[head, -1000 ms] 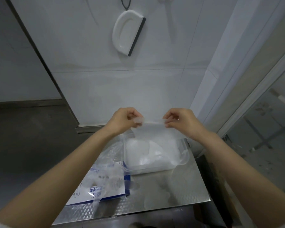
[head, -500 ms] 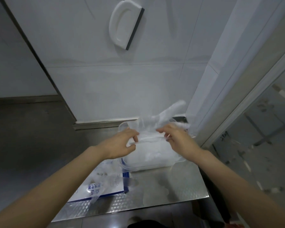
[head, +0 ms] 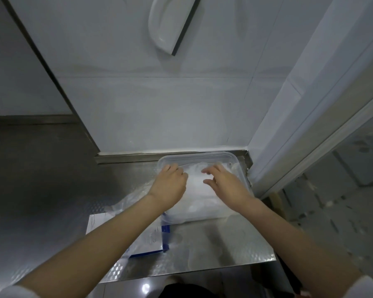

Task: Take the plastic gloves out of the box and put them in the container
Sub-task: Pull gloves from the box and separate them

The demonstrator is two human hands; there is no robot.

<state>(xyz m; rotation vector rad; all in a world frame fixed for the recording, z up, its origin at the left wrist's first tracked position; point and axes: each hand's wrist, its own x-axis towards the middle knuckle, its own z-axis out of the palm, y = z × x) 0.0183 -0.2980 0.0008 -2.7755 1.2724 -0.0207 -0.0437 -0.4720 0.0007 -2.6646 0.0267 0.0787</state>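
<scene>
A clear plastic container point(head: 230, 157) stands at the back right of the steel counter, filled with thin translucent plastic gloves point(head: 197, 190). My left hand point(head: 170, 186) lies over the container's left side, fingers bent down onto the gloves. My right hand point(head: 226, 183) is over the container's middle, fingers spread and resting on the glove pile. Neither hand plainly grips anything. The white and blue glove box point(head: 157, 237) lies flat on the counter under my left forearm, with loose clear gloves point(head: 127, 201) draped beside it.
The steel counter point(head: 224, 244) ends at a front edge near me and at a raised back lip by the tiled wall. A white squeegee point(head: 170, 24) hangs on the wall above. A white door frame point(head: 310, 125) stands close on the right.
Both hands came down from holding a glove stretched in the air above the container. They now press onto the pile inside it, and the glove lies among the others.
</scene>
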